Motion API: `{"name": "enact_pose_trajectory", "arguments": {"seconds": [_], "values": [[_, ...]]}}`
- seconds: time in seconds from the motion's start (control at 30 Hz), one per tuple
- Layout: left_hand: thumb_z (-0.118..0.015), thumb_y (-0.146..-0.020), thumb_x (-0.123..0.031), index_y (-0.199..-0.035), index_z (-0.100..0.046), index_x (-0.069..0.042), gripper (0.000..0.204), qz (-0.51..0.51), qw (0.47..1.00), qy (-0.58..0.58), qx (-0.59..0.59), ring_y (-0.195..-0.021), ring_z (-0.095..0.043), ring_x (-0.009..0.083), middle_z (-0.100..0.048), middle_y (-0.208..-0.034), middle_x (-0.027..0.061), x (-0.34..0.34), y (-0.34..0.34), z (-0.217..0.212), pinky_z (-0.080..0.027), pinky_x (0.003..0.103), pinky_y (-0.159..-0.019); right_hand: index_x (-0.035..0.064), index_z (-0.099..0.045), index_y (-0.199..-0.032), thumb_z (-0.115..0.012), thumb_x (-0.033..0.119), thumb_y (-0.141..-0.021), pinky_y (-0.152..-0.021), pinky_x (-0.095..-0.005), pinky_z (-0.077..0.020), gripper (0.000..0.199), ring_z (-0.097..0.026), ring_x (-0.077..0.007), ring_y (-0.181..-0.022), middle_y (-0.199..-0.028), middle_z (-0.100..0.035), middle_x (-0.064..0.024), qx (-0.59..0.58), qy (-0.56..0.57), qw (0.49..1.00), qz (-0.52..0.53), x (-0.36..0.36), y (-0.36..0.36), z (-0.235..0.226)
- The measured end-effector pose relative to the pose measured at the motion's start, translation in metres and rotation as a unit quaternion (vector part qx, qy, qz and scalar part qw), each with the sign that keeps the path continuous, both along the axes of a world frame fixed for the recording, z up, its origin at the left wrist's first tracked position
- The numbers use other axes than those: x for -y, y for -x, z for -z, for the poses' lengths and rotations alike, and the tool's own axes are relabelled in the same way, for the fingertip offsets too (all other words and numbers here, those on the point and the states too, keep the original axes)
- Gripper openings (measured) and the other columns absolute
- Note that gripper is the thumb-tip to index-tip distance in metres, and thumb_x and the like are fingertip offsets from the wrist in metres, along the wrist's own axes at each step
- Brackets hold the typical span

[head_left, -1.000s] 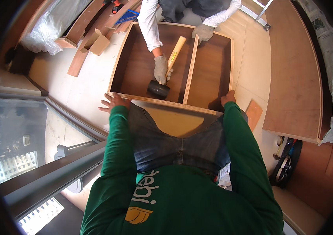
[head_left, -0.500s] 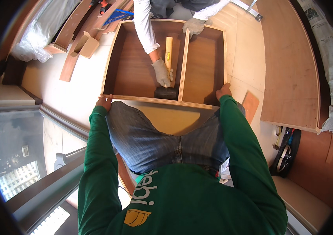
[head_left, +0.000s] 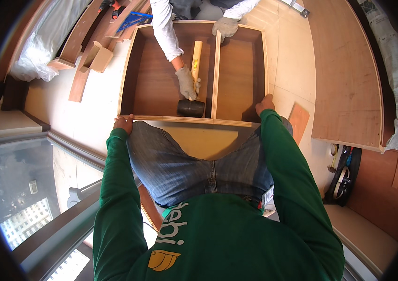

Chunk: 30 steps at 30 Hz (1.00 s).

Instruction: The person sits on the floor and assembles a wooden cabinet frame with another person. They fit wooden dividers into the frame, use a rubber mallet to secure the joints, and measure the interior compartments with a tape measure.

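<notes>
Between my hands lies a shallow wooden cabinet box (head_left: 167,117) with an upright divider (head_left: 216,77) splitting it into two compartments. My left hand (head_left: 124,124) grips its near left corner, fingers curled over the edge. At the near right corner my right hand (head_left: 265,105) is closed on the side panel. Across from me a co-worker's gloved hand (head_left: 187,84) holds a rubber mallet (head_left: 191,108) by its wooden handle, close to the head, inside the larger left compartment. The co-worker's other gloved hand (head_left: 225,28) rests at the divider's far end.
A large wooden panel (head_left: 344,70) stands on the right, with a small board (head_left: 298,121) on the floor nearer me. Left of the box are an open cardboard box (head_left: 99,57), long planks (head_left: 78,84) and plastic sheeting (head_left: 44,47). A glass pane (head_left: 21,173) is at lower left.
The co-worker's mallet has shifted left, so its head now sits apart from the divider. Both my hands keep their hold on the cabinet box's corners.
</notes>
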<state>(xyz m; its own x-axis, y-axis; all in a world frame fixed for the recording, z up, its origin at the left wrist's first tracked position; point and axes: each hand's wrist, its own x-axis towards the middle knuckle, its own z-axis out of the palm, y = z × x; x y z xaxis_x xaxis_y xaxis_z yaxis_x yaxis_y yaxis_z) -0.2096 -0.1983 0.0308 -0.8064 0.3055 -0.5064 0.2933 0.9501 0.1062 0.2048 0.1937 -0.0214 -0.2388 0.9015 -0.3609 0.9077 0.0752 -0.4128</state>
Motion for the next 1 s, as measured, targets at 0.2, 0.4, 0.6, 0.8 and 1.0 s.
{"name": "enact_pose_trajectory", "arguments": {"seconds": [0.2,0.4,0.6,0.8,1.0], "values": [[-0.043,-0.093,-0.067,-0.143,-0.030,0.016,0.098,0.038,0.999,0.015,-0.036,-0.137,-0.040,0.0444,-0.040,-0.143,0.0384,0.005,0.006,0.014,-0.035,0.044,-0.113,-0.0050,-0.034,-0.114,-0.064,0.006,-0.082,-0.085,-0.0496,-0.0533,0.045,-0.066,-0.0462,-0.096,-0.097,-0.065,-0.0345,0.005,0.004,1.000,0.008,0.000,0.001,0.002],[-0.049,-0.093,-0.059,-0.142,-0.029,0.018,0.094,0.014,1.000,0.004,-0.001,-0.144,-0.028,0.0426,-0.035,-0.148,0.0353,-0.004,-0.001,0.001,-0.030,0.044,-0.117,-0.0042,-0.034,-0.113,-0.064,0.006,-0.082,-0.085,-0.0497,-0.0535,0.045,-0.066,-0.0464,-0.094,-0.096,-0.064,-0.0342,0.001,0.005,1.000,0.008,-0.001,0.000,0.002],[-0.052,-0.092,-0.058,-0.139,-0.033,0.019,0.093,0.004,1.000,-0.007,-0.020,-0.141,-0.033,0.0445,-0.038,-0.145,0.0370,-0.004,-0.002,0.002,-0.033,0.044,-0.115,-0.0043,-0.034,-0.114,-0.065,0.006,-0.082,-0.085,-0.0503,-0.0536,0.046,-0.066,-0.0467,-0.095,-0.097,-0.064,-0.0345,0.006,0.005,1.000,0.009,-0.002,0.001,0.002],[-0.054,-0.092,-0.057,-0.136,-0.038,0.019,0.090,0.011,0.999,-0.021,-0.034,-0.136,-0.040,0.0459,-0.043,-0.140,0.0379,-0.001,0.001,0.009,-0.037,0.046,-0.111,-0.0049,-0.034,-0.115,-0.065,0.007,-0.083,-0.087,-0.0499,-0.0534,0.047,-0.066,-0.0470,-0.098,-0.101,-0.064,-0.0360,0.006,0.011,1.000,0.014,-0.001,0.001,0.000],[-0.054,-0.091,-0.058,-0.135,-0.040,0.019,0.089,0.002,1.000,-0.007,-0.030,-0.132,-0.045,0.0453,-0.046,-0.137,0.0373,-0.005,0.000,0.008,-0.040,0.046,-0.108,-0.0038,-0.035,-0.114,-0.062,0.007,-0.083,-0.089,-0.0508,-0.0514,0.043,-0.064,-0.0498,-0.100,-0.102,-0.062,-0.0380,-0.001,0.017,1.000,0.025,-0.001,0.001,-0.001]]}}
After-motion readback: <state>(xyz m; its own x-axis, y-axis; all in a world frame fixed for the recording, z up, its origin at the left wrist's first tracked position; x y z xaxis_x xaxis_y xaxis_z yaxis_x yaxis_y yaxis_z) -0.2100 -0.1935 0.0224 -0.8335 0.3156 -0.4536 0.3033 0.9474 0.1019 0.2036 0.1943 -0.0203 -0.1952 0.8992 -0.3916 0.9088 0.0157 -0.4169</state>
